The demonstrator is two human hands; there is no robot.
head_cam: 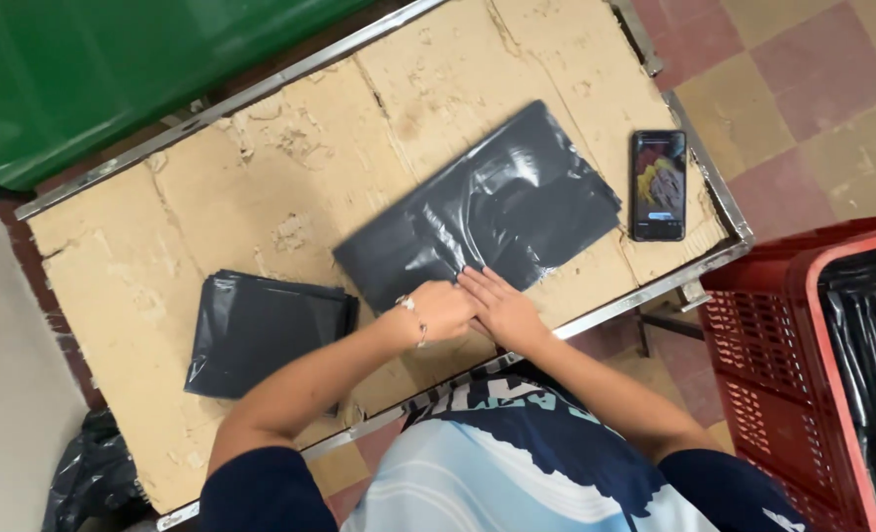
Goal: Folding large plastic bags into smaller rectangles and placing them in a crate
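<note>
Head view: left hand (441, 310) and right hand (502, 307) side by side, fingers flat, pressing near edge of black glossy plastic bag (482, 207) spread mid-table on worn cardboard-topped metal-framed table (261, 187). Stack of folded black bags (266, 330) near left; black smartphone (658, 184) right; red plastic crate (783, 374) far right

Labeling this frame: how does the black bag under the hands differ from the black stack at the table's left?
The bag under the hands is one large, glossy, crinkled sheet; both hands rest on its near edge. The folded stack is smaller, several layers thick, and untouched. Both are black plastic on the cardboard tabletop.
</note>
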